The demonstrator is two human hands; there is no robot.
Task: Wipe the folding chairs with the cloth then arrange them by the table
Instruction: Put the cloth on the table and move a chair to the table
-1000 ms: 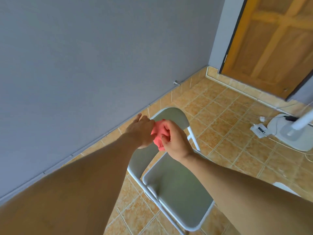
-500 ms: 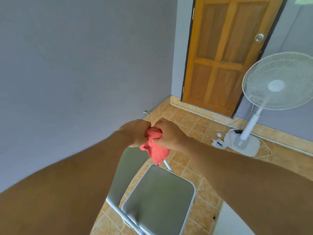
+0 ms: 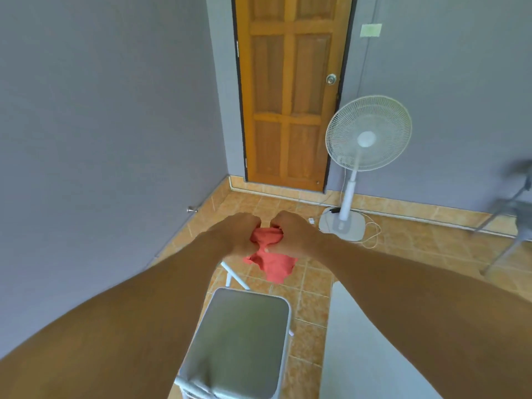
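A pink-red cloth point(image 3: 273, 262) hangs between my two hands, held up in the air in front of me. My left hand point(image 3: 239, 234) grips its upper left part and my right hand point(image 3: 293, 233) grips its upper right part, knuckles almost touching. Below them stands an open grey folding chair point(image 3: 244, 338) with a white frame; its seat faces up and its backrest is hidden behind my left forearm. A second grey folding chair point(image 3: 518, 214) stands blurred at the right edge by the wall.
A white surface point(image 3: 362, 355), probably the table, lies at lower right beside the chair. A white pedestal fan point(image 3: 365, 136) with its cable stands by the closed wooden door point(image 3: 288, 96). Grey walls close the left side and back; the floor is orange tile.
My view has swung up and right, bringing the door, fan and second chair into sight. Both hands lifted the cloth off the chair's backrest and spread it a little.
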